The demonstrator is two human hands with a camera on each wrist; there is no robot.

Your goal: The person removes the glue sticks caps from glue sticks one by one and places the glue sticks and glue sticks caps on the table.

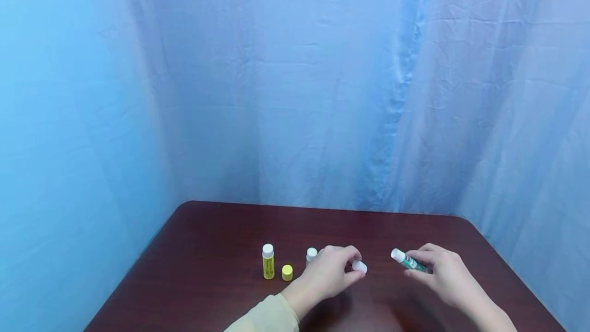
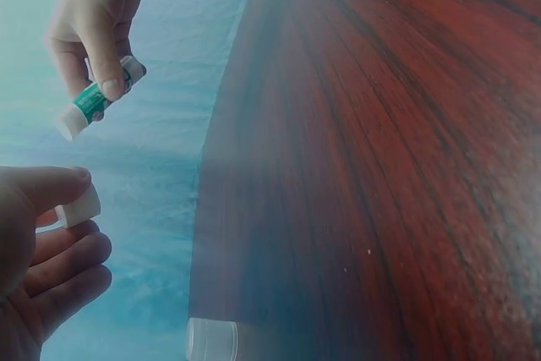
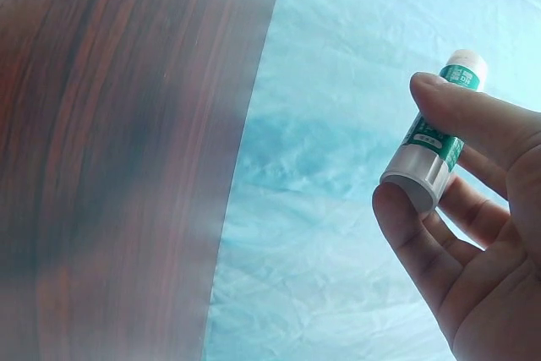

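My left hand (image 1: 324, 275) pinches a white cap (image 1: 360, 267) between thumb and fingertips, above the table; the left wrist view shows the cap (image 2: 83, 207) plainly. To its right, my right hand (image 1: 449, 275) grips a green-labelled glue stick (image 1: 413, 263), tilted with its white end towards the cap. A gap separates cap and stick. In the right wrist view the thumb lies along the green glue stick (image 3: 463, 76), and a fingertip touches its wider ribbed white base. Left of my left hand stands another white-topped stick (image 1: 311, 253), its lower part hidden behind that hand.
Further left, a yellow glue stick (image 1: 268, 266) with a white top stands upright, and a yellow cap (image 1: 287, 272) sits beside it. Everything is on a dark red-brown wooden table (image 1: 207, 250). Blue-white curtains (image 1: 295, 91) hang behind and at both sides.
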